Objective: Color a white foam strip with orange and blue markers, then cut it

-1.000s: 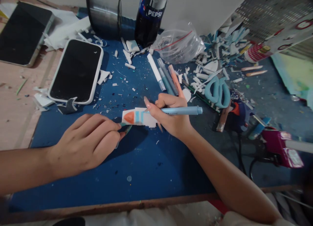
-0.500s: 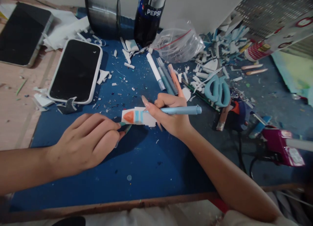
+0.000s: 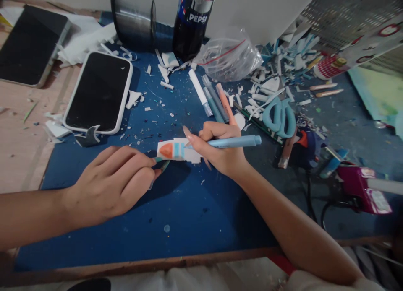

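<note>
My right hand [image 3: 222,150] holds a light blue marker [image 3: 234,141] in a writing grip, its tip at a small white cut-out piece [image 3: 193,156]. Drawn on the piece are an orange pointed shape and light blue bands beside it. The fingers of my left hand [image 3: 118,182] are closed at the piece's lower left corner, steadying it just above the blue table surface. Greenish pointed tips show between those fingers and the piece; whether they are nails or a tool I cannot tell. My right fingers partly cover the piece's right end.
Several markers [image 3: 225,101] lie beyond my right hand, near a clear zip bag [image 3: 228,58] and a Pepsi bottle [image 3: 192,27]. Light blue-handled scissors [image 3: 273,117] and white scraps are to the right. Two phones [image 3: 99,92] and a wire spool [image 3: 135,20] stand at the left and back.
The marker's tip has shifted very slightly along the blue bands, and the blue there looks a little fuller. My left hand and the piece stay almost in place.
</note>
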The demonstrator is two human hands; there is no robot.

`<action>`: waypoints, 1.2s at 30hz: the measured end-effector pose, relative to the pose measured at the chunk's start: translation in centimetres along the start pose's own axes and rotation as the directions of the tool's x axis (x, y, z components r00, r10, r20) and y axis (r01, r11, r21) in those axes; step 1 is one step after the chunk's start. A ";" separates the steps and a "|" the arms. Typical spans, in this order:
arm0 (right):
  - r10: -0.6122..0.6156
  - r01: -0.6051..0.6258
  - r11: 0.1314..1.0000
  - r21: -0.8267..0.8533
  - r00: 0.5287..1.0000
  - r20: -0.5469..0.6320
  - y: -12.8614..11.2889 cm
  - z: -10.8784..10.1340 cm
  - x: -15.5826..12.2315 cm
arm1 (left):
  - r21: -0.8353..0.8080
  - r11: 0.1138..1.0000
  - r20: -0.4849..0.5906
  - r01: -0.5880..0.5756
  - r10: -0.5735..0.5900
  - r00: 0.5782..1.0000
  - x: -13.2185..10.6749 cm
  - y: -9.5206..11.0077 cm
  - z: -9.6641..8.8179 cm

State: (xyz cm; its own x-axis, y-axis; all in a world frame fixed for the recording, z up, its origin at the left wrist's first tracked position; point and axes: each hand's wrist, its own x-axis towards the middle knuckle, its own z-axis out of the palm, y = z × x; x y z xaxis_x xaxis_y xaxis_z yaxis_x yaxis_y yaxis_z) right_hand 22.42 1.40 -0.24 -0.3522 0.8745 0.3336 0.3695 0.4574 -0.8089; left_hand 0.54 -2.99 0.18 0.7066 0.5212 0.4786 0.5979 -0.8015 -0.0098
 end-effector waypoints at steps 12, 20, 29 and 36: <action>0.008 -0.011 0.995 -0.100 1.000 -0.030 0.0 0.0 0.1 | 0.015 1.000 -0.015 -0.006 0.006 1.000 -0.2 0.0 0.2; 0.017 -0.015 0.995 -0.101 1.000 0.026 -0.1 -0.1 0.2 | 0.020 1.000 -0.019 -0.011 0.011 1.000 0.0 0.1 -0.1; 0.045 -0.046 0.999 0.009 0.998 0.049 -0.2 -0.2 -0.1 | 0.014 1.000 -0.023 -0.016 0.017 1.000 0.1 0.0 0.1; -0.002 -0.008 0.992 0.128 0.997 0.075 0.0 0.0 -0.1 | 0.014 1.000 -0.023 -0.013 0.014 1.000 -0.1 0.0 -0.1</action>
State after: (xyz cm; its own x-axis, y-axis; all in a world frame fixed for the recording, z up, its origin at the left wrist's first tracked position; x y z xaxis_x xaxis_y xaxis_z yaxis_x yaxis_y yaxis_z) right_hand 22.48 1.30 -0.32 -0.4163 0.8590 0.2980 0.2588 0.4262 -0.8668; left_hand 0.44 -3.08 0.19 0.7057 0.5033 0.4986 0.5936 -0.8043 -0.0282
